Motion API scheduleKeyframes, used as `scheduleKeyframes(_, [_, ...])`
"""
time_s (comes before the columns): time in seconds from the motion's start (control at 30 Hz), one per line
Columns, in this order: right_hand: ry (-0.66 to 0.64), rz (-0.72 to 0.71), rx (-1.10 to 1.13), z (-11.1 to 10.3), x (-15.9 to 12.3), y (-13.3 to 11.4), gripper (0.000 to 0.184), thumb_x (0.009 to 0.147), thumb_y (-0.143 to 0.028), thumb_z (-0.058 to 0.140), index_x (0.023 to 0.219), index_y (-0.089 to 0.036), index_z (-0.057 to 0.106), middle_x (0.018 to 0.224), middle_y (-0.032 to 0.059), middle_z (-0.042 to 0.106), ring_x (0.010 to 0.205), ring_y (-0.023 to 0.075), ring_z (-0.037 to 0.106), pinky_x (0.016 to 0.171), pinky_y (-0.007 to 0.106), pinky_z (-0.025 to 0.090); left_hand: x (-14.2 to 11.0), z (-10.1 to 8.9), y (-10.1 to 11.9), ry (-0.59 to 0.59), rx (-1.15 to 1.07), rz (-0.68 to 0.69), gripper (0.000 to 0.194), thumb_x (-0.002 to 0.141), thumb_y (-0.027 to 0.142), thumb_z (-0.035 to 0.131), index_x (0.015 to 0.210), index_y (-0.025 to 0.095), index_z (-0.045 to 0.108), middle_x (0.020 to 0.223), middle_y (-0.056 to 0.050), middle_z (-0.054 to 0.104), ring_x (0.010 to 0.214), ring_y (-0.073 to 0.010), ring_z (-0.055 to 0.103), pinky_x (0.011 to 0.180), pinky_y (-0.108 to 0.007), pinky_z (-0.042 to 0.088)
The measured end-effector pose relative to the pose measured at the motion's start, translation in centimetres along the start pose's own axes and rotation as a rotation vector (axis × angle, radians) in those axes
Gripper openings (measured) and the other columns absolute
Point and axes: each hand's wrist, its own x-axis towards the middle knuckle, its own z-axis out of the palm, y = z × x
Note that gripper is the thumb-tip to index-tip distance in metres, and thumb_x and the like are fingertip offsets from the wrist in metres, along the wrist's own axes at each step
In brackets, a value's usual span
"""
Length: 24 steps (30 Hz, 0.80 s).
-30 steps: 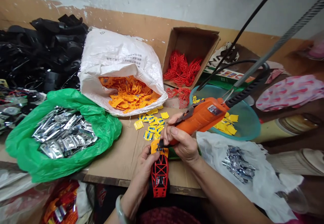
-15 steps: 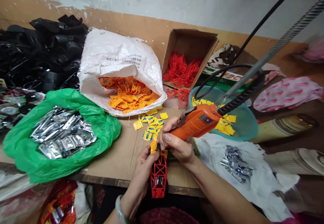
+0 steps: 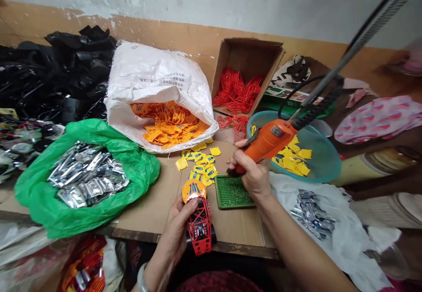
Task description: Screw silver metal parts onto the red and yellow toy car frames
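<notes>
Toy car (image 3: pixel 199 232), likely light and stiff, its red lattice (image 3: pixel 208 217) probably fragile, best held by the side, where our left fingers (image 3: pixel 188 209) grip; our right fingers (image 3: pixel 244 159) clasp an orange screwdriver (image 3: pixel 269 139).

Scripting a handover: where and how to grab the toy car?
I'd pinch the red frame's near end, top and bottom, coming from the person's body side. That end of the toy car projects past the left hand, which grips farther forward, behind the orange panel. A black wheel juts out sideways, making a side approach look worse.
</notes>
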Motion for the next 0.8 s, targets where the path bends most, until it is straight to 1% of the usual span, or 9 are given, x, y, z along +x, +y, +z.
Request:
scheduleKeyframes(0.1, [0.013, -0.07, -0.165, -1.0, 0.8, 0.3, 0.033, 0.08, -0.038, 0.078, 0.105, -0.021, 0.066, 0.076, -0.0014, 0.069, 0.067, 0.018, 0.069, 0.071, 0.035, 0.059, -0.5, -0.9, 0.6, -0.054, -0.042, 0.015, 0.05, 0.066, 0.028, 0.091, 0.107, 0.012, 0.067, 0.081, -0.009, 0.077, 0.063, -0.0176, 0.07, 0.06, -0.027, 0.059])
scheduleKeyframes(0.2, [0.127, -0.217, -0.287, -1.4, 0.1, 0.1, 0.042, 0.08, -0.032, 0.078, 0.117, -0.022, 0.063, 0.11, 0.0063, 0.07, 0.102, 0.0232, 0.068, 0.096, 0.041, 0.054, -1.0, -2.3, 1.2, -0.057, -0.11, -0.004, 0.043, 0.068, 0.027, 0.091, 0.103, 0.012, 0.071, 0.082, -0.009, 0.078, 0.064, -0.0184, 0.072, 0.06, -0.027, 0.06])
scheduleKeyframes(0.33, [0.352, -0.359, -0.297, -1.4, -2.9, 0.2, 0.041, 0.086, -0.024, 0.072, 0.124, -0.024, 0.057, 0.12, 0.0077, 0.063, 0.111, 0.0218, 0.064, 0.094, 0.037, 0.053, -1.8, -5.2, 1.7, 0.01, -0.267, -0.022, 0.035, 0.073, 0.02, 0.088, 0.105, 0.014, 0.074, 0.094, -0.01, 0.081, 0.08, -0.0229, 0.078, 0.073, -0.03, 0.064])
scheduleKeyframes(0.37, [0.297, -0.32, -0.344, -1.3, -3.7, 0.5, 0.033, 0.089, -0.023, 0.068, 0.121, -0.023, 0.059, 0.113, 0.007, 0.065, 0.104, 0.021, 0.065, 0.09, 0.035, 0.054, -2.1, -5.8, 1.7, 0.032, -0.301, -0.031, 0.034, 0.073, 0.017, 0.087, 0.105, 0.015, 0.075, 0.096, -0.01, 0.082, 0.082, -0.023, 0.078, 0.075, -0.031, 0.064])
scheduleKeyframes(0.43, [0.003, -0.222, -0.519, -0.8, -4.8, 1.5, 0.017, 0.093, -0.022, 0.063, 0.11, -0.023, 0.065, 0.099, 0.0057, 0.068, 0.092, 0.0209, 0.066, 0.082, 0.034, 0.054, -2.6, -6.7, 1.6, 0.079, -0.335, -0.032, 0.032, 0.074, 0.013, 0.085, 0.105, 0.015, 0.075, 0.096, -0.009, 0.082, 0.081, -0.0221, 0.079, 0.076, -0.03, 0.064])
scheduleKeyframes(0.5, [-0.347, -0.183, -0.714, 0.1, -4.9, 2.6, 0.014, 0.094, -0.019, 0.06, 0.105, -0.022, 0.069, 0.098, 0.0069, 0.071, 0.093, 0.0236, 0.065, 0.083, 0.037, 0.054, -3.1, -6.9, 1.5, 0.122, -0.332, -0.014, 0.032, 0.077, 0.013, 0.083, 0.107, 0.017, 0.075, 0.096, -0.008, 0.082, 0.079, -0.0211, 0.078, 0.075, -0.03, 0.064])
scheduleKeyframes(0.57, [-0.578, -0.195, -0.904, 1.2, -4.3, 3.7, 0.021, 0.092, -0.017, 0.063, 0.111, -0.02, 0.07, 0.109, 0.0102, 0.072, 0.104, 0.028, 0.062, 0.09, 0.042, 0.052, -3.6, -6.6, 1.5, 0.149, -0.303, 0.008, 0.035, 0.078, 0.017, 0.083, 0.111, 0.017, 0.074, 0.097, -0.008, 0.082, 0.079, -0.021, 0.078, 0.075, -0.03, 0.064])
scheduleKeyframes(0.7, [-0.793, -0.143, -1.308, 3.1, -2.1, 5.2, 0.042, 0.087, -0.027, 0.075, 0.126, -0.018, 0.066, 0.127, 0.0158, 0.067, 0.117, 0.0363, 0.055, 0.094, 0.051, 0.047, -4.1, -5.9, 1.8, 0.125, -0.23, 0.059, 0.046, 0.071, 0.024, 0.09, 0.113, 0.016, 0.071, 0.094, -0.009, 0.081, 0.077, -0.0215, 0.077, 0.072, -0.029, 0.062])
scheduleKeyframes(0.8, [-0.871, -0.132, -1.391, 3.8, -1.0, 6.0, 0.042, 0.083, -0.031, 0.081, 0.122, -0.018, 0.069, 0.126, 0.016, 0.066, 0.117, 0.0379, 0.056, 0.093, 0.052, 0.045, -3.8, -6.0, 2.3, 0.058, -0.182, 0.104, 0.051, 0.068, 0.027, 0.092, 0.112, 0.016, 0.07, 0.092, -0.01, 0.079, 0.077, -0.0228, 0.076, 0.071, -0.029, 0.061])
